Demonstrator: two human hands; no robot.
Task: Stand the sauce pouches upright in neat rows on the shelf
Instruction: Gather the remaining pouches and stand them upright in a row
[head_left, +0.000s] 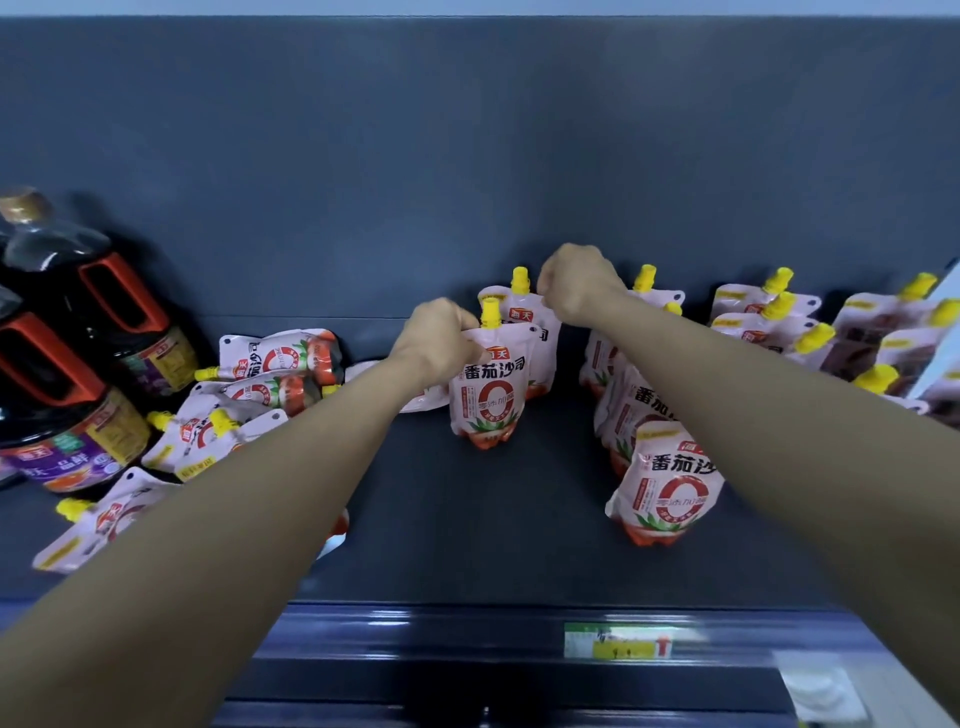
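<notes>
The left hand (441, 340) pinches the top corner of the front pouch (491, 400), standing spout-up just before the rear pouch (521, 313), whose top the right hand (576, 283) appears to pinch.

The single wide-angle head camera is looking forward and down from just in front of the dark grey flat shelf (467, 519), sitting close enough that the bare left forearm (234, 493) and bare right forearm (779, 415) are entering from the lower corners.
</notes>
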